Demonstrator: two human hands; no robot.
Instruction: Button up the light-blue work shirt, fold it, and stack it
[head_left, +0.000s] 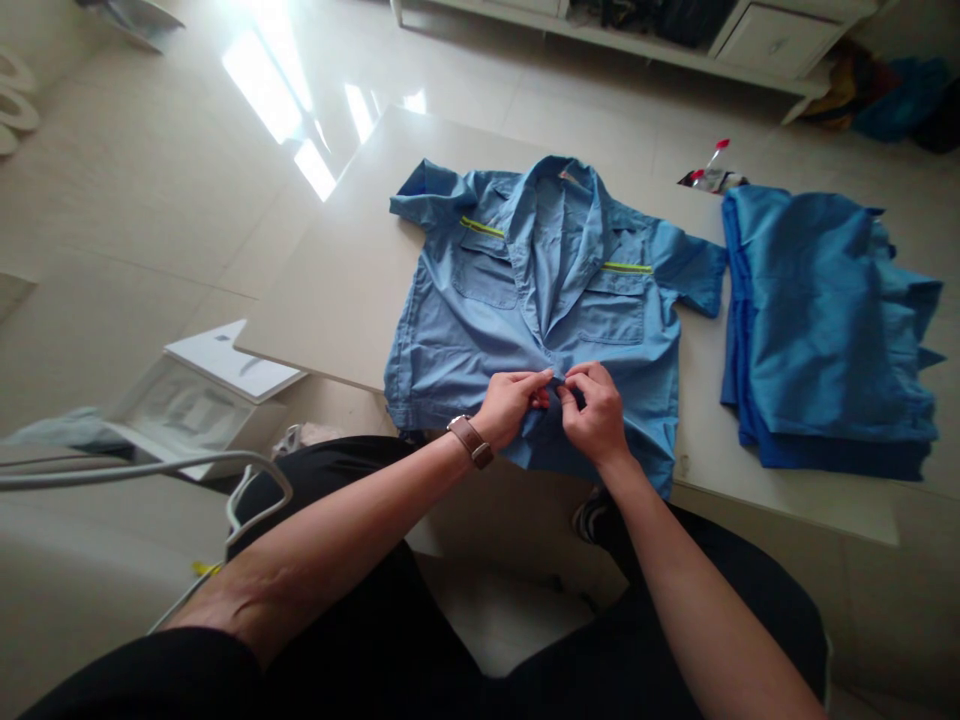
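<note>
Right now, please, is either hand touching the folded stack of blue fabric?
No, the left hand and right hand both pinch the blue short-sleeved shirt.

Bright glare (262, 85) on tiled floor (142, 205); white cabinet (776, 42) beyond

Apparently a home: white drawer cabinet (780, 42), glossy tiled floor (165, 200).

Left hand (508, 405) and right hand (596, 412) nearly meet, both apparently pinching.
</note>
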